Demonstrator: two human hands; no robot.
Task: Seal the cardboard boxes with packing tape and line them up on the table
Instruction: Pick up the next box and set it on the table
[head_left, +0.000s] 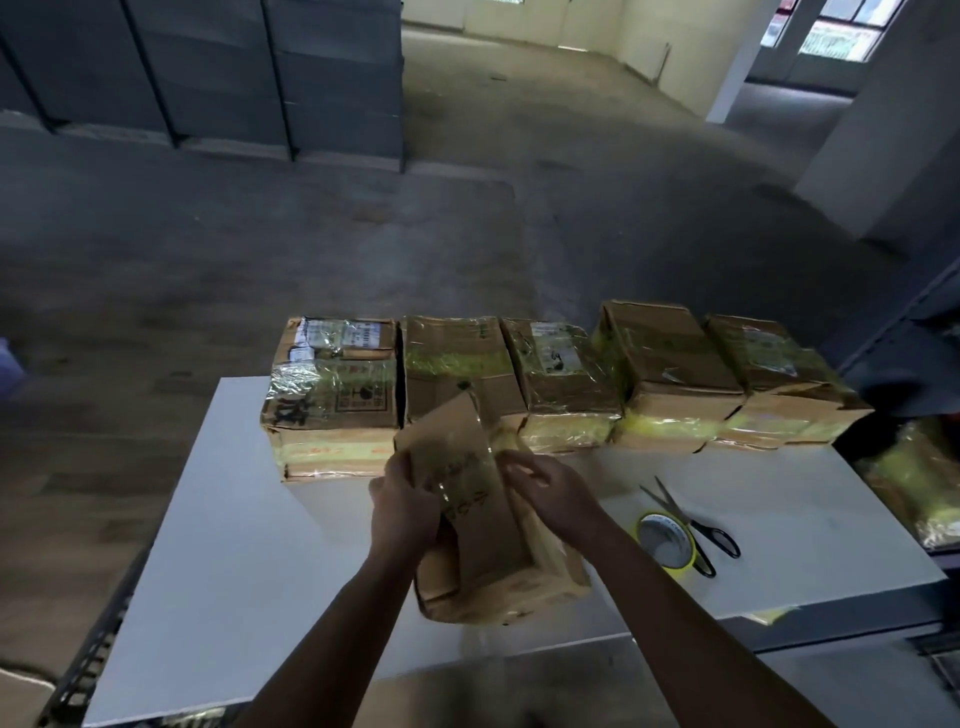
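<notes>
A brown cardboard box (488, 535) stands tilted on the white table (249, 561), with clear tape running over its top face. My left hand (402, 499) grips the box's left edge. My right hand (550, 486) holds its right side, fingers curled over the taped top. Several taped boxes (561, 374) stand in a row along the table's far edge. A yellow tape roll (665, 543) lies flat to the right of the box. Black scissors (696, 527) rest partly across the roll.
More taped boxes (919, 483) sit beyond the table's right edge. A loose scrap of yellow tape (774, 614) lies at the table's front right edge. Beyond the table are a concrete floor and grey stacked pallets (208, 78).
</notes>
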